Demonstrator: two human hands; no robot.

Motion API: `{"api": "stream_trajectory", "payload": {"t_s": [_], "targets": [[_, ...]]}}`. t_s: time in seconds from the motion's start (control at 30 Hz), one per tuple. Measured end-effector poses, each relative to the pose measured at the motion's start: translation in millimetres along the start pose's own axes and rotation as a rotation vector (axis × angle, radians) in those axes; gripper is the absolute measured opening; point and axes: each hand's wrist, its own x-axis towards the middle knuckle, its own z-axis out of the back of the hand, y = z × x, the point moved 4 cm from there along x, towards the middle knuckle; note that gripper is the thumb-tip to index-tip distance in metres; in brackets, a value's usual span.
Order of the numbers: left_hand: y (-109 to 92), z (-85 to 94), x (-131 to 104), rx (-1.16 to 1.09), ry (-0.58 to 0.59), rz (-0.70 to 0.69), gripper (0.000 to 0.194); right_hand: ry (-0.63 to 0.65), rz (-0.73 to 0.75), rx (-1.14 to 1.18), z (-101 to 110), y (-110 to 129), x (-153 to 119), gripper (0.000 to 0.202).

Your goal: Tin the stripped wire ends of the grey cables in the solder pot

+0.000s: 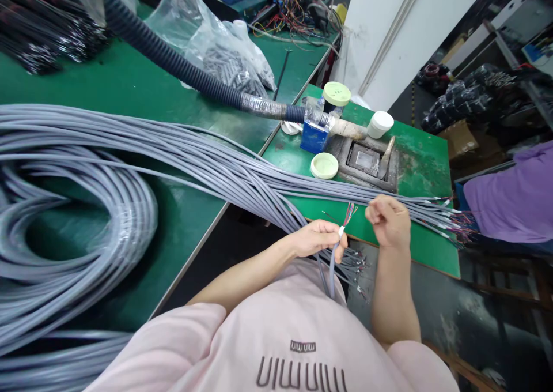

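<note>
A grey cable (332,268) is pinched near its end by my left hand (322,237), in front of my shirt. Thin coloured wires (351,212) fan upward out of its white-banded end. To the right, my right hand (389,220) is raised with its fingers curled together, apart from those wires; anything between the fingertips is too small to make out. Just behind both hands, a long bundle of grey cables (259,176) runs across the green tables, its stripped ends (460,222) at the right edge.
A square metal pot (365,158) sits behind the bundle, beside a ribbed hose (173,57), a blue box (314,136), a white-lidded jar (380,124) and an open round tub (324,166). Coiled cables (133,219) lie left. A person in purple (514,199) is at right.
</note>
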Motion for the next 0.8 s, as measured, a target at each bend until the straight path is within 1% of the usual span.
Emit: {"api": "stream_trajectory", "payload": {"t_s": [0.07,0.1,0.17,0.23,0.3,0.4,0.53,0.6,0.7,0.77,0.8], "targets": [[2.7,2.2,1.0,-0.016,-0.008,0.001,0.045,0.170,-0.128,-0.115,-10.6,-9.7,-5.4,0.013],[3.3,2.5,1.5,-0.019,-0.004,-0.001,0.045,0.219,-0.163,-0.153,-16.9,-12.8,-8.4,0.015],[3.3,2.7,1.8,-0.021,0.003,-0.005,0.044,0.232,-0.163,-0.164,-29.1,-14.3,-12.0,0.016],[1.9,3.3,1.0,-0.029,0.001,-0.008,0.043,0.182,-0.102,-0.120,-38.6,-12.0,-12.4,0.012],[-1.1,5.1,-0.5,-0.055,-0.015,-0.025,0.041,0.122,-0.036,-0.084,-43.7,-10.7,-11.9,0.008],[-7.1,10.2,-1.8,-0.124,-0.070,-0.086,0.039,0.013,0.055,-0.111,-42.2,-13.4,-12.9,0.004],[-11.2,16.0,-0.9,-0.205,-0.108,-0.145,0.035,-0.082,0.161,-0.266,-35.0,-18.0,-18.7,0.006],[-11.0,18.4,-0.3,-0.228,-0.117,-0.149,0.034,-0.113,0.189,-0.356,-32.5,-17.6,-22.4,0.006],[-11.0,23.1,0.2,-0.225,-0.175,-0.139,0.037,-0.167,0.241,-0.487,-29.6,-12.5,-29.4,0.008],[-13.4,25.0,0.8,-0.198,-0.216,-0.145,0.040,-0.168,0.312,-0.555,-29.1,-7.4,-34.9,0.013],[-15.3,25.3,1.4,-0.181,-0.233,-0.156,0.040,-0.147,0.359,-0.583,-29.7,-4.8,-37.6,0.016]]}}
